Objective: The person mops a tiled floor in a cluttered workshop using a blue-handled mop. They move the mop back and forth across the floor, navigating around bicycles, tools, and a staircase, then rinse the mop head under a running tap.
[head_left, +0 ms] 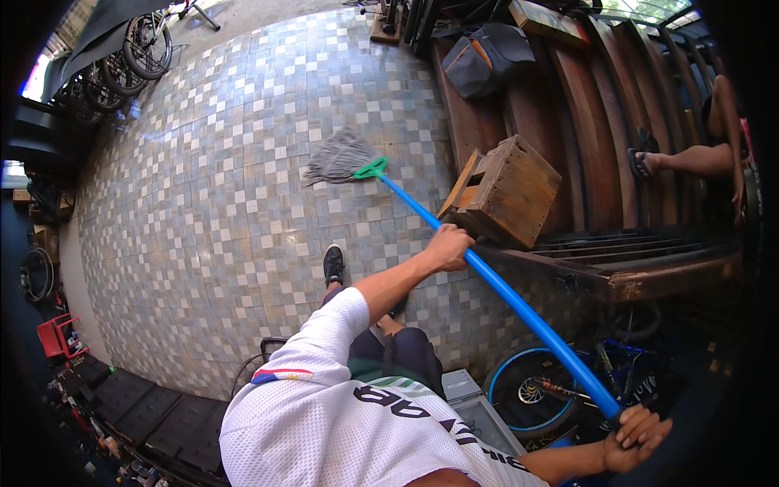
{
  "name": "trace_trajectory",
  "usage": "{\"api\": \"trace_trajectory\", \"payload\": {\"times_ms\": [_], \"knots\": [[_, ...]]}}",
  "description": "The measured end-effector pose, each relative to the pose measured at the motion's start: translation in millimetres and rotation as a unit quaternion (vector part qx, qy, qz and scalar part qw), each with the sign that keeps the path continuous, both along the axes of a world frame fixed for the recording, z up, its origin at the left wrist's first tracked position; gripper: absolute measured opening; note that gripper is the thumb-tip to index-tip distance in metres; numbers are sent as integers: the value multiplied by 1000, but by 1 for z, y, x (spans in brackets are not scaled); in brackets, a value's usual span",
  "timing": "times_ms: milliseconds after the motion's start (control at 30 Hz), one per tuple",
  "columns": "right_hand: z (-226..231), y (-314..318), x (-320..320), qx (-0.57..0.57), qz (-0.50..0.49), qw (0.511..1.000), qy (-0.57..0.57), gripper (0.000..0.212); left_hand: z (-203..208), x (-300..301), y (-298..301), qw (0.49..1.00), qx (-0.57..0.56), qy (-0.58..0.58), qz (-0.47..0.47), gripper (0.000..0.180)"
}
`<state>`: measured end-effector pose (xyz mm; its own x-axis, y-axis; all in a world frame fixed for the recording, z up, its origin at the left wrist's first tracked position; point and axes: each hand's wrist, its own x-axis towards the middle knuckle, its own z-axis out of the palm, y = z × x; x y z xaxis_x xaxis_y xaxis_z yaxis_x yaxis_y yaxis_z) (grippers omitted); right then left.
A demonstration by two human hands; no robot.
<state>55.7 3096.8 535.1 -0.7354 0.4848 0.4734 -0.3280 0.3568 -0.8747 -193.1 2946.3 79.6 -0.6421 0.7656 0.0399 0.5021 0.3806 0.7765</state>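
A white mesh jersey shoulder (324, 414) fills the lower frame. The right hand (637, 438) is closed around the top end of a long blue plastic mop handle (503, 284), and the left hand (448, 247) grips it midway. The grey string mop head (339, 157) rests on the checkered grey-and-white tiled floor (203, 203). A worn wooden crate (507, 191) sits on dark wooden steps (584, 122). Bicycles (122, 65) line the far edge.
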Motion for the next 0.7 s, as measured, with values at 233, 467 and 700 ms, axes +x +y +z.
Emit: {"api": "trace_trajectory", "payload": {"times_ms": [233, 467, 700], "knots": [[50, -26, 52, 185, 16, 982, 46, 33, 37, 58, 52, 984, 14, -67, -163, 23], [62, -89, 23, 155, 154, 975, 39, 29, 52, 79, -86, 995, -14, -82, -51, 17], [37, -105, 1, 68, 180, 980, 57, 31, 28, 48, -110, 995, -15, -70, -73, 13]]}}
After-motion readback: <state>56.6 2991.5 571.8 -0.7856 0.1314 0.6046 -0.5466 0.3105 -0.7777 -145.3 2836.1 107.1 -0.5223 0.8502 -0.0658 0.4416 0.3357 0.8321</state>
